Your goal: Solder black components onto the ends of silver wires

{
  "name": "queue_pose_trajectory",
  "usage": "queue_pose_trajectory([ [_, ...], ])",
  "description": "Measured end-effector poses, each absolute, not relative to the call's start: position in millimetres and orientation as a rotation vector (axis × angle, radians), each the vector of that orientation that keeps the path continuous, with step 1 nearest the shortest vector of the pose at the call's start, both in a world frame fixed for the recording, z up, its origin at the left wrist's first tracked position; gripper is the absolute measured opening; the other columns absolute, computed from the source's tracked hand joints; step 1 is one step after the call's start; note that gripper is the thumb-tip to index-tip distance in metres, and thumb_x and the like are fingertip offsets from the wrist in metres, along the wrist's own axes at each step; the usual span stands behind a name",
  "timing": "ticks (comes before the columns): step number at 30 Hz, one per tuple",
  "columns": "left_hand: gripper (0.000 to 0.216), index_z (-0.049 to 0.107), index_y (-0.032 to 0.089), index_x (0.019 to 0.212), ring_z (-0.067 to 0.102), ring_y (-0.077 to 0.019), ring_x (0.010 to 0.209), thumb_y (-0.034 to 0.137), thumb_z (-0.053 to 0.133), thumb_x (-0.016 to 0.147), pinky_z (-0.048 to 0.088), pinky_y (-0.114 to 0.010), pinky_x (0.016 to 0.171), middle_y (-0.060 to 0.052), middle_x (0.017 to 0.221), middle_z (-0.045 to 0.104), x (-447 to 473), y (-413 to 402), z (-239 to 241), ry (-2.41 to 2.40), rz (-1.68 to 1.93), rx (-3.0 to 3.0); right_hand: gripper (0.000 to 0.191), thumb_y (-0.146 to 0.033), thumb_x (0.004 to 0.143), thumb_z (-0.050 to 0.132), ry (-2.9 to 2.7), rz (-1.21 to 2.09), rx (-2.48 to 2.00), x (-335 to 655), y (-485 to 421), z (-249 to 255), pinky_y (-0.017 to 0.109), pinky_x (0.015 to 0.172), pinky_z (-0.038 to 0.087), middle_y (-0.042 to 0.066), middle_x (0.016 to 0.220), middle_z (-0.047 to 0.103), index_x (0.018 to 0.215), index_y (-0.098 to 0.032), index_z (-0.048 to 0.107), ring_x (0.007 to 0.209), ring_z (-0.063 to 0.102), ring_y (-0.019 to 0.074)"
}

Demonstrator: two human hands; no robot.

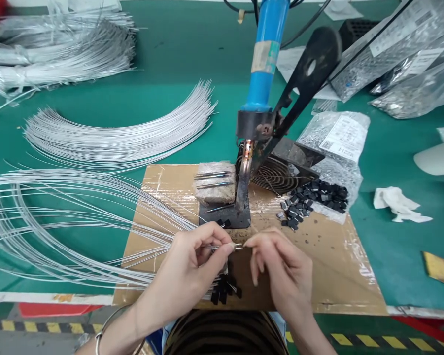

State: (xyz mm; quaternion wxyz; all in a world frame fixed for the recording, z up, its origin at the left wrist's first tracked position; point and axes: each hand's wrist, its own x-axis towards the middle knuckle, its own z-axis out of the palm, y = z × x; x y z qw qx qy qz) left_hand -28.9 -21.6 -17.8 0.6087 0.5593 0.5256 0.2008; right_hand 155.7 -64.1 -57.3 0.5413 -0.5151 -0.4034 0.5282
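Observation:
My left hand pinches a thin grey wire between thumb and forefinger. The wire's tip, with something small and metallic at it, sticks out to the right. My right hand meets that tip with thumb and forefinger pressed together; whatever they hold is too small to name. Under my left hand lie several wires with black connectors on their ends. Just beyond my hands a blue-handled soldering iron is clamped upright in a black stand, its tip pointing down onto a dark base.
A sheet of cardboard covers the work spot. Loose black connectors spill beside a plastic bag. Left lie a fanned wire bundle and bigger coils. A pale block bears thin metal rods. Crumpled tissue sits right.

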Motion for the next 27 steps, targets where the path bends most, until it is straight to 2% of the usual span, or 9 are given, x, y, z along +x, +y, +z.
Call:
queue_pose_trajectory([
  [2, 0.028, 0.067, 0.022, 0.089, 0.041, -0.0143, 0.058, 0.048, 0.063, 0.098, 0.029, -0.028, 0.051, 0.001, 0.068, 0.055, -30.5, -22.2, -18.9, 1.242, 0.473, 1.260, 0.050, -0.053, 0.107, 0.042, -0.753, 1.367, -1.079, 160.1, -62.3, -58.0, 0.027, 0.046, 0.051, 0.003, 0.078, 0.063, 0.103, -0.021, 0.080, 0.052, 0.060, 0.0140],
  [4, 0.028, 0.069, 0.022, 0.089, 0.040, -0.0142, 0.056, 0.049, 0.064, 0.097, 0.028, -0.028, 0.050, 0.001, 0.067, 0.055, -31.9, -22.4, -19.4, 1.267, 0.479, 1.253, 0.065, -0.059, 0.108, 0.030, -0.646, 1.457, -0.990, 163.0, -61.8, -58.3, 0.029, 0.046, 0.056, 0.006, 0.079, 0.067, 0.106, -0.020, 0.082, 0.057, 0.064, 0.0170],
  [5, 0.028, 0.069, 0.022, 0.089, 0.042, -0.0144, 0.057, 0.049, 0.065, 0.096, 0.029, -0.028, 0.050, 0.000, 0.068, 0.057, -32.2, -22.3, -19.3, 1.274, 0.486, 1.255, 0.064, -0.057, 0.108, 0.031, -0.625, 1.468, -1.007, 163.0, -62.2, -58.1, 0.028, 0.047, 0.057, 0.006, 0.078, 0.067, 0.103, -0.020, 0.082, 0.058, 0.065, 0.0164],
  [8, 0.028, 0.070, 0.021, 0.087, 0.047, -0.0149, 0.058, 0.048, 0.067, 0.094, 0.032, -0.027, 0.050, -0.002, 0.071, 0.062, -31.0, -21.9, -16.8, 1.280, 0.512, 1.268, 0.039, -0.044, 0.106, 0.053, -0.659, 1.402, -1.156, 157.8, -65.4, -56.0, 0.023, 0.048, 0.056, 0.004, 0.078, 0.068, 0.095, -0.021, 0.084, 0.057, 0.063, 0.0123],
  [12, 0.025, 0.071, 0.019, 0.086, 0.053, -0.0144, 0.060, 0.041, 0.065, 0.097, 0.039, -0.024, 0.053, -0.002, 0.070, 0.065, -26.9, -21.9, -10.7, 1.299, 0.523, 1.290, 0.017, -0.033, 0.099, 0.070, -0.784, 1.378, -1.220, 147.3, -68.5, -52.8, 0.020, 0.051, 0.056, 0.001, 0.078, 0.070, 0.102, -0.025, 0.085, 0.055, 0.064, 0.0090],
  [16, 0.021, 0.073, 0.018, 0.086, 0.060, -0.0147, 0.061, 0.035, 0.067, 0.096, 0.045, -0.023, 0.053, -0.004, 0.071, 0.071, -24.6, -23.5, -7.8, 1.296, 0.562, 1.329, 0.015, -0.030, 0.096, 0.074, -0.748, 1.472, -1.162, 142.0, -69.9, -51.1, 0.017, 0.051, 0.056, 0.000, 0.075, 0.072, 0.106, -0.029, 0.085, 0.053, 0.065, 0.0071],
  [20, 0.016, 0.073, 0.019, 0.088, 0.065, -0.0157, 0.062, 0.031, 0.066, 0.096, 0.048, -0.023, 0.055, -0.004, 0.072, 0.074, -25.0, -26.5, -10.2, 1.316, 0.577, 1.398, 0.012, -0.031, 0.094, 0.077, -0.628, 1.535, -1.120, 139.7, -69.7, -48.5, 0.015, 0.049, 0.055, 0.000, 0.073, 0.074, 0.101, -0.027, 0.086, 0.049, 0.064, 0.0059],
  [23, 0.010, 0.073, 0.020, 0.093, 0.065, -0.0152, 0.061, 0.028, 0.067, 0.096, 0.047, -0.022, 0.053, -0.002, 0.072, 0.075, -25.6, -28.6, -12.5, 1.347, 0.611, 1.449, 0.011, -0.033, 0.092, 0.079, -0.547, 1.584, -1.096, 138.8, -68.5, -48.2, 0.013, 0.046, 0.052, 0.000, 0.069, 0.074, 0.095, -0.024, 0.086, 0.046, 0.063, 0.0055],
  [27, 0.013, 0.070, 0.020, 0.089, 0.060, -0.0130, 0.055, 0.028, 0.066, 0.097, 0.042, -0.021, 0.049, -0.001, 0.067, 0.071, -26.2, -30.9, -13.7, 1.354, 0.631, 1.513, 0.012, -0.034, 0.091, 0.080, -0.507, 1.649, -1.055, 138.8, -67.1, -50.8, 0.012, 0.044, 0.050, -0.001, 0.070, 0.074, 0.094, -0.023, 0.085, 0.044, 0.063, 0.0046],
])
